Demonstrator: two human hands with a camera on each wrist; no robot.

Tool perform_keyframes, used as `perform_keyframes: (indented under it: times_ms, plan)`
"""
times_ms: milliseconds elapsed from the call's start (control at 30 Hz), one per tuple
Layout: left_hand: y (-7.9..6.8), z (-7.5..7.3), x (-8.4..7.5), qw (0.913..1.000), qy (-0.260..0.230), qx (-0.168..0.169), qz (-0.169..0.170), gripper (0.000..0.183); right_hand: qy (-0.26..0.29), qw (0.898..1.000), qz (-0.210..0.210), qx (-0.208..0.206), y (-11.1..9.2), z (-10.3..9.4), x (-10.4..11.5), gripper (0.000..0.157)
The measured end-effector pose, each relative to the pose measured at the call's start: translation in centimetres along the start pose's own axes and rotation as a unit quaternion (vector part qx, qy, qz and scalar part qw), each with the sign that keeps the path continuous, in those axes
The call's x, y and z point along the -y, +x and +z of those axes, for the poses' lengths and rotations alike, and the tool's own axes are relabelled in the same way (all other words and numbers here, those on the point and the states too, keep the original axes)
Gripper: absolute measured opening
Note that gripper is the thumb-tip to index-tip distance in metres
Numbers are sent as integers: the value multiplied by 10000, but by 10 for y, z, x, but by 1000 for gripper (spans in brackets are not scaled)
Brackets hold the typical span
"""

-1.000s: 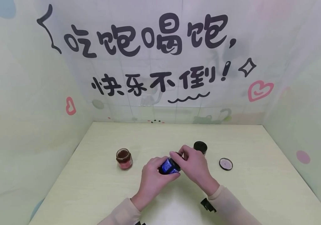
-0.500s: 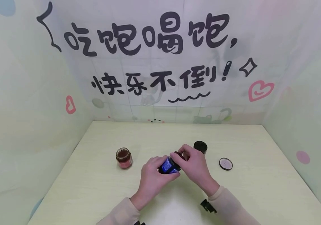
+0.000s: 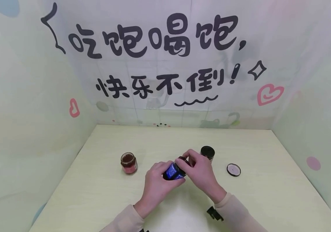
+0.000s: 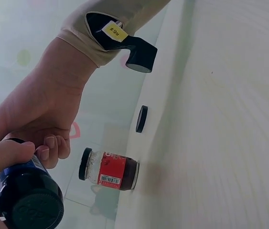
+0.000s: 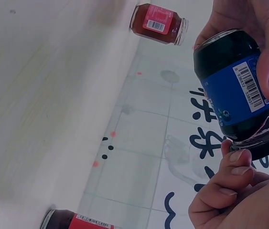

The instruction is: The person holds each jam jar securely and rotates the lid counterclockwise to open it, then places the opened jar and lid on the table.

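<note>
A dark glass jar with a blue label [image 3: 172, 171] is tilted above the table, its neck toward the upper right. My left hand [image 3: 156, 183] grips it round the body, thumb along the near side. At the other end my right hand [image 3: 202, 172] holds the black lid [image 5: 268, 148] with curled fingers. In the right wrist view, clear glass threads show between lid and label, and a barcode faces the camera. The left wrist view has the dark jar bottom [image 4: 34, 210] close up.
An uncapped red-brown jar [image 3: 129, 163] stands on the table [image 3: 101, 199] at left. Behind my right hand is a black-lidded jar [image 3: 207, 152], red-labelled in the left wrist view. A loose lid [image 3: 233, 169] lies inside up at right. Printed walls enclose the table's back and sides.
</note>
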State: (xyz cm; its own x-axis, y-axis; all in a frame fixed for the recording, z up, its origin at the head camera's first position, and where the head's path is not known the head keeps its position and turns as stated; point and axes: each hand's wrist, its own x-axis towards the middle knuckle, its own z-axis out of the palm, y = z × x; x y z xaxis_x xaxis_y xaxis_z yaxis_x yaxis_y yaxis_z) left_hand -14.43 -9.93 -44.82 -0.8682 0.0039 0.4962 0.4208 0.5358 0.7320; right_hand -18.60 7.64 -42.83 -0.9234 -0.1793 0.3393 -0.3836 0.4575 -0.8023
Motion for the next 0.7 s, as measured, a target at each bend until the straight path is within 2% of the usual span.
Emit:
perform_keyframes:
  times_ms: [200,700]
  plan:
    - [0,0,0,10000,-11,-14,31,54,-7,10000,-33,32,-1,0,-1,25]
    - [-2,1,2,9999,20,58,-135,55,-289,9994,9,171,0,-1,-3,28]
